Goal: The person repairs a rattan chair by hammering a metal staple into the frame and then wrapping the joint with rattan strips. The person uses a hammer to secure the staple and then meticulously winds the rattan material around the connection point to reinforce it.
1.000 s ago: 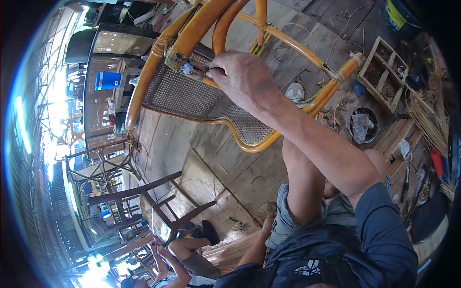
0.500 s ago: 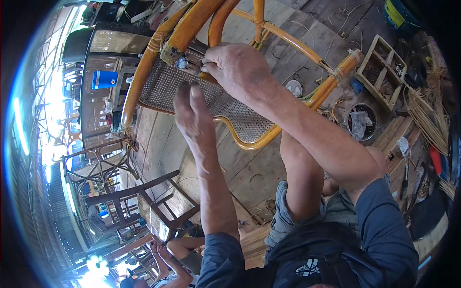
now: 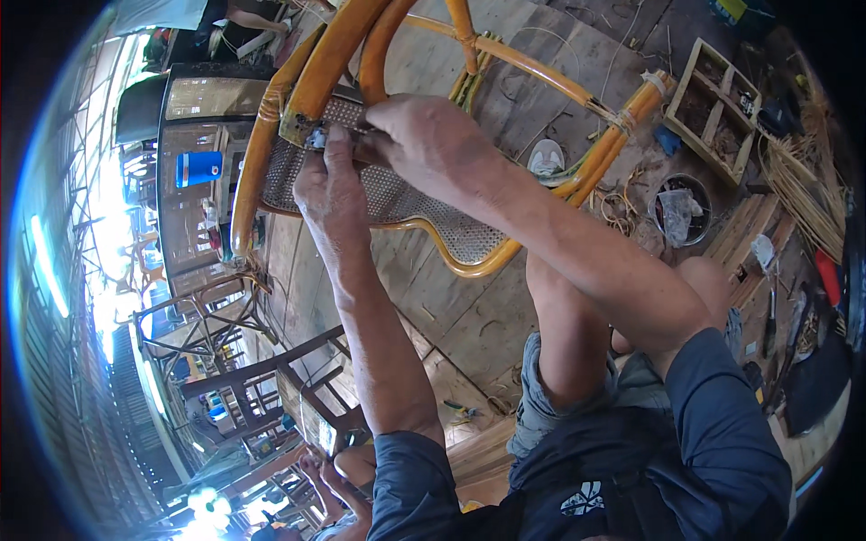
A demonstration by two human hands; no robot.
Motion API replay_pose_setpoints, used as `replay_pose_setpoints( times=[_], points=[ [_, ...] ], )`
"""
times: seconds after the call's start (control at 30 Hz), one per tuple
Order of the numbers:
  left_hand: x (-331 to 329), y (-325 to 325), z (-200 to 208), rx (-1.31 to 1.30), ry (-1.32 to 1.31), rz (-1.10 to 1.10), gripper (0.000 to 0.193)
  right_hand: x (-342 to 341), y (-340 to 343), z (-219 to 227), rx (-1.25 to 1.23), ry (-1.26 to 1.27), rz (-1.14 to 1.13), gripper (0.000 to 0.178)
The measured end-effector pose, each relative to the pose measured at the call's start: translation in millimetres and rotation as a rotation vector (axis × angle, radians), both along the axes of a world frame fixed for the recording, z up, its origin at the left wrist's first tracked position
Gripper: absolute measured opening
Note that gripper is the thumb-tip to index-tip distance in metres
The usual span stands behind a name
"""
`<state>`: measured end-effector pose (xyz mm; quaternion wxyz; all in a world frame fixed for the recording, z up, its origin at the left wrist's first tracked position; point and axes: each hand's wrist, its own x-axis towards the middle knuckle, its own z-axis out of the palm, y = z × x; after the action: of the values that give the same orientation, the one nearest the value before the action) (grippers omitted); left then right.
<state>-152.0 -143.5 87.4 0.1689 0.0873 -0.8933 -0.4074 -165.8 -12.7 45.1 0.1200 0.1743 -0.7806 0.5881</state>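
Note:
A rattan chair [image 3: 492,261] with glossy orange-brown poles and a woven cane panel [image 3: 460,216] lies tilted in front of me. At one pole's cut end [image 3: 302,126] sits a small whitish-blue wad [image 3: 316,138]. My left hand [image 3: 332,189] is beside that end, its fingers closed and the thumb pointing up close to the wad; what they pinch is hidden. My right hand [image 3: 428,135] is curled shut just right of it, over the cane panel. Something dark and narrow shows by its fingertips, too covered to name.
A wooden divided box [image 3: 693,86], a metal bucket [image 3: 657,209] with a plastic bag and bundled rattan strips [image 3: 798,203] lie at the right. Pliers [image 3: 462,410] rest on the floor. Left are a blue cooler [image 3: 198,169] and dark chair frames [image 3: 244,388]. Another person sits at lower left.
My left hand has moved up to the pole end, its fingers now closing there. My right hand has shifted slightly left and down. The view has shifted a little, and another person shows at the top.

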Motion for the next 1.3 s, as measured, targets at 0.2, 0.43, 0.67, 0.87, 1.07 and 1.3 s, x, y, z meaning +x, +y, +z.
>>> replay_pose_setpoints(
  times=[0.2, 0.43, 0.67, 0.87, 1.07, 1.3],
  points=[
    [5.8, 10.0, 11.8, 0.103, -0.044, 0.013, 0.041, 7.0, 18.9, -33.4, -0.359, 0.102, -0.244, 0.016],
    [4.9, 8.5, 13.1, 0.087, -0.087, 0.002, 0.041, 18.4, 6.4, -26.2, -0.342, 0.054, -0.068, 0.012],
    [5.0, 6.4, 13.0, 0.082, -0.078, -0.018, 0.041, 24.4, -9.6, -25.1, -0.106, 0.136, -0.084, 0.024],
    [9.0, 11.1, 17.1, 0.068, -0.118, -0.007, 0.039, 30.3, -10.9, -31.9, -0.046, 0.236, -0.096, 0.039],
    [13.9, 12.1, 13.3, 0.042, -0.134, -0.097, 0.03, 31.5, -12.9, -34.7, -0.086, 0.247, -0.095, 0.032],
    [9.4, 20.1, 7.8, 0.079, -0.147, 0.044, 0.03, 33.4, -12.2, -32.3, -0.137, 0.219, -0.102, 0.021]
  ],
)
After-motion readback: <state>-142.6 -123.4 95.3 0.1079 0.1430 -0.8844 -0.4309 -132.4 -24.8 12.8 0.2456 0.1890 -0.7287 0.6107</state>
